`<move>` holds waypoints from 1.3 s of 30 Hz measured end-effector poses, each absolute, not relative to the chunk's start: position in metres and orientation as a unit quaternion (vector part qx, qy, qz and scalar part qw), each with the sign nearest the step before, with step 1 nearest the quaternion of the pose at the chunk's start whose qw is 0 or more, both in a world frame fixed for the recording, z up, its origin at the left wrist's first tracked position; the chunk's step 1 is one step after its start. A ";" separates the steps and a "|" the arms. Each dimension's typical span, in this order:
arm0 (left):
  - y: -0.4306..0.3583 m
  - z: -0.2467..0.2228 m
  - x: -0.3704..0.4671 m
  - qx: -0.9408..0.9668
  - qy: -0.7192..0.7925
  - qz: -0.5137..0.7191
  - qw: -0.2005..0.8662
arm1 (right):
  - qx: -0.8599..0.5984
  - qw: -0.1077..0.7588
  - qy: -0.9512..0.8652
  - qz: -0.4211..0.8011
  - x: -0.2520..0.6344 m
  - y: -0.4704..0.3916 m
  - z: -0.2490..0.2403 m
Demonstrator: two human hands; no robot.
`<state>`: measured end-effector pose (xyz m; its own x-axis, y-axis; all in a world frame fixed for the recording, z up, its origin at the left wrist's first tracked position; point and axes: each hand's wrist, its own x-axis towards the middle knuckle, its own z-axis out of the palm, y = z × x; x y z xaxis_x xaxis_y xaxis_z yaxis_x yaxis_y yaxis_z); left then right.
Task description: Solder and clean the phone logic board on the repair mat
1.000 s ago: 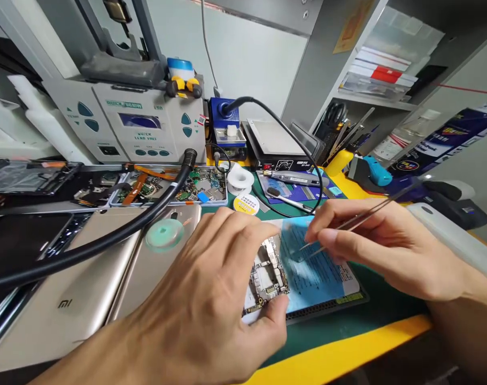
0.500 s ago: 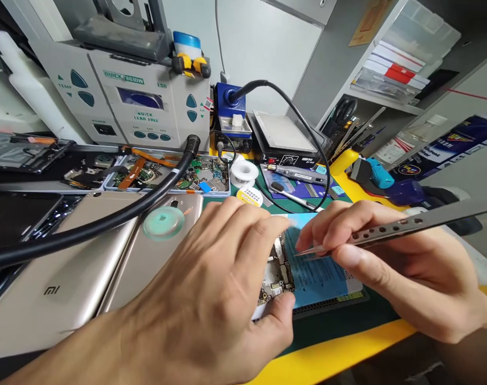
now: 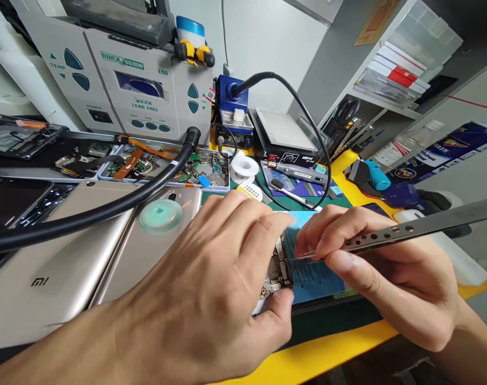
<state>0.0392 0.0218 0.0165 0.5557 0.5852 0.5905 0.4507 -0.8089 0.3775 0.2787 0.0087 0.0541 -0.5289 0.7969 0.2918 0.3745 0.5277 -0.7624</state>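
My left hand (image 3: 223,278) is closed around a phone circuit board (image 3: 281,267), fingers at its far edge and thumb at its near corner. The hand hides most of the board. In my right hand (image 3: 391,272) is a pair of metal tweezers (image 3: 387,235) with a row of holes along its arms. Its fine tips, slightly apart, point left, just right of the board and over a blue printed sheet (image 3: 319,278). I see nothing between the tips.
A black hose (image 3: 107,216) from the hot air station (image 3: 139,85) crosses gold phone backs (image 3: 62,251) on the left. Behind my hands stand a parts tray (image 3: 187,179), a solder spool (image 3: 244,168) and a hot plate (image 3: 285,131). A brush (image 3: 291,192) lies nearby.
My right hand and the tweezers have shifted slightly left and down, bringing the tips closer to the board. My left hand keeps its hold. The camera view has shifted a little.
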 end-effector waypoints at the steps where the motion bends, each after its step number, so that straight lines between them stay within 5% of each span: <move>1: 0.022 0.017 0.039 0.878 0.295 0.367 0.091 | -0.359 0.323 -0.813 0.325 0.278 0.009 0.054; 39: 0.014 0.012 0.041 0.851 0.340 0.399 0.024 | -0.403 0.404 -0.772 0.280 0.270 0.007 0.044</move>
